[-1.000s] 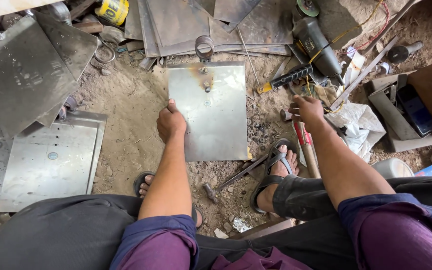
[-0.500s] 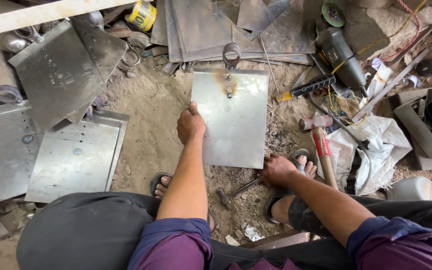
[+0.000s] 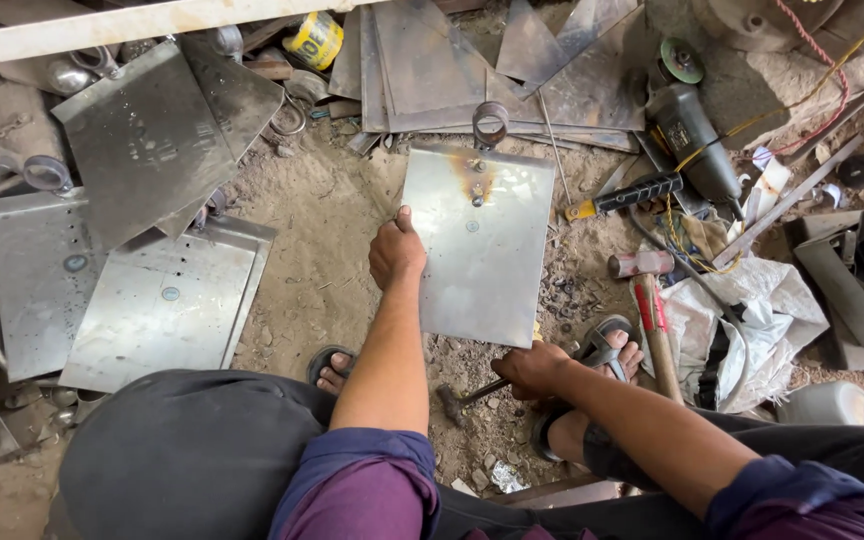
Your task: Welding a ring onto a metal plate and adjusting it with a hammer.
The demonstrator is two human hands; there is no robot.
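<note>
Compared w/ the frame half a sec. earlier, the right hand [image 3: 534,366] is seen lower, at the near edge of the steel plate [image 3: 480,250], fingers curled shut around a small hammer [image 3: 467,393] lying on the dirt. Left hand [image 3: 396,250] is kept on the plate's left edge, fingers pressed together over the rim, thumb on top. Plate lies flat on sandy ground, between the sandalled feet and a stack of sheets [image 3: 472,65], ring [image 3: 490,124] welded at the far end. It is judged stiff, fairly heavy, sharp-edged, smooth; best gripped at the side edges or the ring. Beyond, an angle grinder [image 3: 690,130] is seen.
</note>
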